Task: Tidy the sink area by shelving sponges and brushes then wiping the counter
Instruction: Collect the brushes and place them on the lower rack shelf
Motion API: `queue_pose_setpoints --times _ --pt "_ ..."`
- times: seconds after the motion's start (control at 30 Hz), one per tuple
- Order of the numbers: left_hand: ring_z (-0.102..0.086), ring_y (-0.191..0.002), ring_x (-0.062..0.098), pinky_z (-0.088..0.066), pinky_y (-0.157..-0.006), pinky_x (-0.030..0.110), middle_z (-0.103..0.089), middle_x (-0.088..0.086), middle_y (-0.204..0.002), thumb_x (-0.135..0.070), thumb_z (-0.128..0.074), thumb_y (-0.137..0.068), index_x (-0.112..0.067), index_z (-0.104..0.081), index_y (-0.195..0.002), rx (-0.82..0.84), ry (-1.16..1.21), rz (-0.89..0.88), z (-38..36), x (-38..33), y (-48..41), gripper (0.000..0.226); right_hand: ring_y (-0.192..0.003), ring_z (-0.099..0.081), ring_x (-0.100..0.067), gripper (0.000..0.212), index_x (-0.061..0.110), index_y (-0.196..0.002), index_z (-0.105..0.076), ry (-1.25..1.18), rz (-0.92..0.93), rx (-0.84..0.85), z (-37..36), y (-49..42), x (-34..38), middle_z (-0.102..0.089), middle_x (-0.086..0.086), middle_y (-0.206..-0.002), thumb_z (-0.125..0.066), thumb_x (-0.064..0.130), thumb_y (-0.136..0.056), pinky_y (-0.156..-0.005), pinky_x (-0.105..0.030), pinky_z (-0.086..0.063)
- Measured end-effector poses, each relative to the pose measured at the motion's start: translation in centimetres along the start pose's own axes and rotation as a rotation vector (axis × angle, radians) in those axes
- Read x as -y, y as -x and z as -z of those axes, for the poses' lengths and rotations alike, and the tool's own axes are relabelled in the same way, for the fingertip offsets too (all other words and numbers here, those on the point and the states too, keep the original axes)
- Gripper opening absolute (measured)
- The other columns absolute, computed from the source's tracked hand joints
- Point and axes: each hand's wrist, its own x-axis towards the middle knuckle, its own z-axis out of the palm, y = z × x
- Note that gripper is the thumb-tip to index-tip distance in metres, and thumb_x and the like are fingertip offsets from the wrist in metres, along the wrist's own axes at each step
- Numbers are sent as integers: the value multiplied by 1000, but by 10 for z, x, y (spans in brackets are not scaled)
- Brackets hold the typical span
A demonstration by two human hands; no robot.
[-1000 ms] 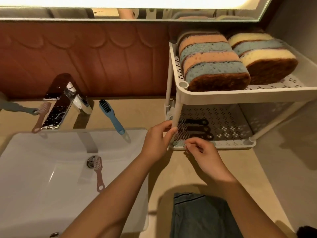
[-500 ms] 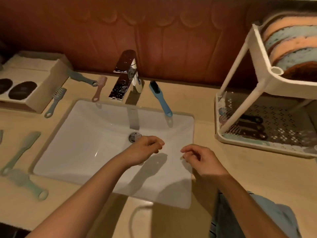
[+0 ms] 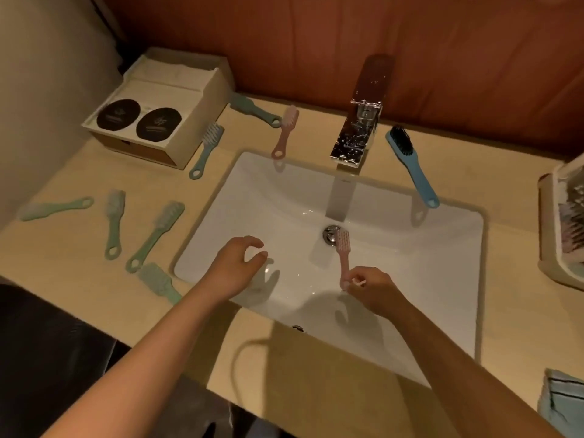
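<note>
Your forearms reach over the white sink [image 3: 278,200]. Your left hand [image 3: 235,267] hovers, fingers loosely curled, holding nothing. At its three o'clock, your right hand [image 3: 374,290] pinches the pink brush [image 3: 343,251] by its handle, bristles toward twelve.

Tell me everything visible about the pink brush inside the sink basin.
The pink brush is small and plastic-looking: an oblong head of pale bristles facing up, a slim handle. It is over the white sink, head beside the drain, handle toward the person; the right hand pinches its handle end.
</note>
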Motion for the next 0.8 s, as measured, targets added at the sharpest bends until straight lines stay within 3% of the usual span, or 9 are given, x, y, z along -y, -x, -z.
queue_pose_setpoints --times 0.1,0.23,0.3,0.43,0.53,0.63,0.8 --pt "-43 -126 24 -34 -102 34 -49 7 -135 -27 -55 -91 -17 -55 -124 -142 -87 31 28 28 -14 35 -90 -56 -26 19 1 -98 -65 56 -29 -63 -18 -20 0 -63 -10 -101 -65 10 -82 -71 -25 -36" --pt "-32 -130 33 -26 -106 39 -39 15 -141 -26 -60 -88 -12 -45 -133 -375 -179 124 62 55 -30 50 -64 -57 -21 9 6 -88 -63 51 -161 -213 -33 -36 5 -63 -10 -85 -60 12 -81 -57 -28 -42" --pt "-27 -133 35 -23 -107 41 -34 16 -144 -27 -62 -85 -11 -38 -138 -455 -156 208 75 64 -37 60 -67 -54 -19 12 12 -92 -54 119 -234 -236 -36 -38 6 -57 -6 -88 -59 16 -82 -51 -26 -37" --pt "-32 -130 38 -29 -105 47 -38 19 -142 -35 -65 -83 -9 -32 -140 -407 -190 279 91 89 -55 71 -77 -53 -27 30 8 -106 -44 168 -322 -255 -45 -48 5 -53 -11 -95 -60 16 -82 -57 -31 -38" --pt "-41 -123 40 -38 -99 47 -46 20 -133 -34 -66 -82 -8 -35 -137 -353 -148 246 96 99 -61 67 -88 -55 -34 36 7 -112 -41 207 -405 -275 -53 -56 10 -49 -14 -101 -60 16 -83 -66 -38 -43" --pt "-45 -116 39 -40 -94 43 -51 20 -124 -28 -68 -81 -7 -41 -130 -341 -152 209 99 106 -66 60 -98 -54 -40 34 5 -113 -38 221 -466 -316 -64 -63 15 -44 -14 -98 -55 15 -86 -70 -40 -38" --pt "-48 -109 39 -40 -89 40 -53 22 -114 -22 -69 -81 -4 -53 -116 -329 -210 188 103 112 -74 42 -86 -56 -37 23 3 -107 -46 235 -456 -348 -72 -68 13 -55 -18 -97 -51 17 -89 -68 -36 -41"
